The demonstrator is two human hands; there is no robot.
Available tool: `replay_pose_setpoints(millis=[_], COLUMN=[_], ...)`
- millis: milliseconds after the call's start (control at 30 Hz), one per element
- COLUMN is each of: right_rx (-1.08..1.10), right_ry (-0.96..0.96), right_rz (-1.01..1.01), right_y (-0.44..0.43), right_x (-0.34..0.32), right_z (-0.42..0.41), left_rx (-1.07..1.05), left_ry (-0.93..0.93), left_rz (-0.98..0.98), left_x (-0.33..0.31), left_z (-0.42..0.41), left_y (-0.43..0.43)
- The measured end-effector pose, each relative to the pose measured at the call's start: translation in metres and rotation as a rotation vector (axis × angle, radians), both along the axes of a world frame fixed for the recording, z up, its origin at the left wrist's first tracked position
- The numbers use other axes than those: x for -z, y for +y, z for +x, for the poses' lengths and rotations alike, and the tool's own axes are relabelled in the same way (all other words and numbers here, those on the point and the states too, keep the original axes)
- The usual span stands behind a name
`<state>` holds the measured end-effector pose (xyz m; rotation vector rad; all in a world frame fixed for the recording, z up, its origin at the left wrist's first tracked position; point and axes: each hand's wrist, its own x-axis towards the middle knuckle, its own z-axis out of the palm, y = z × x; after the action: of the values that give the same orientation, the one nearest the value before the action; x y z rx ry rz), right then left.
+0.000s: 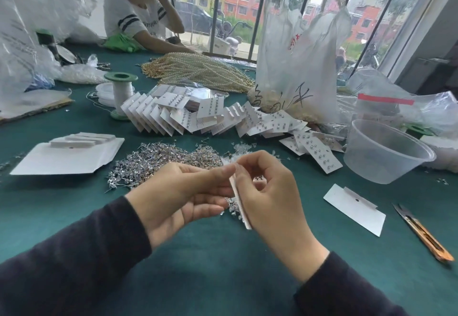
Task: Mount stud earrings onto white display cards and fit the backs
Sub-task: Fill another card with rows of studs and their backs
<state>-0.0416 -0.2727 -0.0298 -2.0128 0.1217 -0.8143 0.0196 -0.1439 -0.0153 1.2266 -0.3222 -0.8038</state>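
The person in dark sleeves is holding a white display card (240, 203) edge-on above the green desk (210, 261), low in the middle of the view. The right hand (270, 192) is grasping it: its grip is curled around the card's far face, with the forefinger tip at the top corner. A few silver studs (259, 180) are showing on that face, inside the curl of the fingers. The left hand (183, 192) is reaching in from the other side with its grip released, the fingers lying nearly straight, their tips touching the card's near face and the thumb meeting the top corner. Small clear bits (231, 208) are glinting just under those fingertips; I cannot tell whether they are sitting on the card or on the desk.

Just beyond the hands, a loose heap of stud earrings (158, 164) is spreading over the desk, with a scatter of clear backs (240, 147) beside it. Farther back, filled cards (210, 117) are lying fanned and overlapping. A blank card (354, 209) is resting to the right, near a pair of snips (421, 231) and a clear plastic tub (386, 152). A stack of blank cards (71, 154) is sitting to the left. Across the desk, a second person (138, 18) is leaning over pearl strands (198, 70).
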Motion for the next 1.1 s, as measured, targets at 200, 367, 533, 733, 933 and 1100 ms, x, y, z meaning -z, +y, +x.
replay_pose_setpoints(millis=[200,367,533,733,933,1100], right_rx=[-0.014,-0.117,0.136,0.094,0.137,0.167], right_ry=[-0.023,-0.183,0.207,0.456,0.461,0.386], right_rz=[-0.170,-0.001,-0.375,-0.526,-0.557,-0.517], right_y=[0.000,-0.020,-0.056,-0.059,-0.053,-0.052], right_x=[0.000,-0.019,-0.016,-0.001,0.001,0.001], right_z=[0.001,-0.002,0.001,0.008,0.013,0.012], left_rx=[-0.029,-0.114,-0.170,-0.305,-0.315,-0.266], left_ry=[0.138,0.161,0.178,0.214,0.223,0.200], left_rz=[0.048,0.089,0.077,0.093,0.067,0.070], left_x=[0.000,0.000,-0.001,-0.001,-0.004,-0.006], left_z=[0.004,0.007,0.008,0.017,0.014,0.010], left_y=[0.002,0.002,0.001,0.004,0.003,0.001])
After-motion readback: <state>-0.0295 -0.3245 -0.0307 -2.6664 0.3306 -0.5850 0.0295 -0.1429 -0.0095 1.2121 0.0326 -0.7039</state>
